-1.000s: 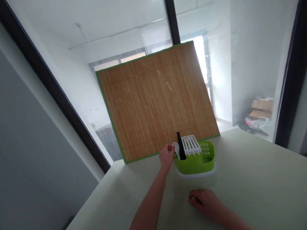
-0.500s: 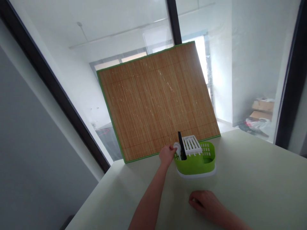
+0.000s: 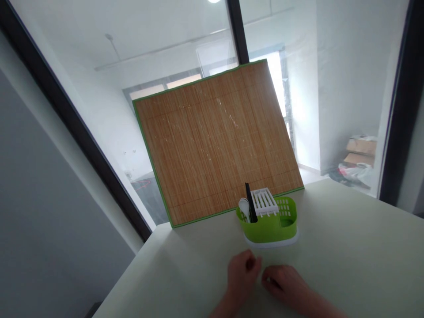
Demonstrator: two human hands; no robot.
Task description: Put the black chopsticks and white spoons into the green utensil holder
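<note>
A green utensil caddy (image 3: 265, 230) with a white base stands on the table. At its left end white spoons (image 3: 244, 207) lean upright, beside a dark, narrow upright object (image 3: 251, 203). A white slatted rack (image 3: 264, 201) sits over its middle. In front of the caddy, my left hand (image 3: 242, 274) is loosely curled, slightly blurred, with nothing visible in it. Close by on its right, my right hand (image 3: 285, 282) rests on the table, fingers curled into a loose fist. Neither hand touches the caddy.
Behind the caddy a bamboo mat (image 3: 215, 145) with green edging leans against the glass. The pale table (image 3: 347, 247) extends to both sides. Beyond the glass lie cardboard boxes (image 3: 361, 148), and a dark frame post (image 3: 237, 31) rises behind the mat.
My left hand has let go of a white spoon at the caddy's left end and drawn back toward me, beside my right hand. The right hand stays almost in place.
</note>
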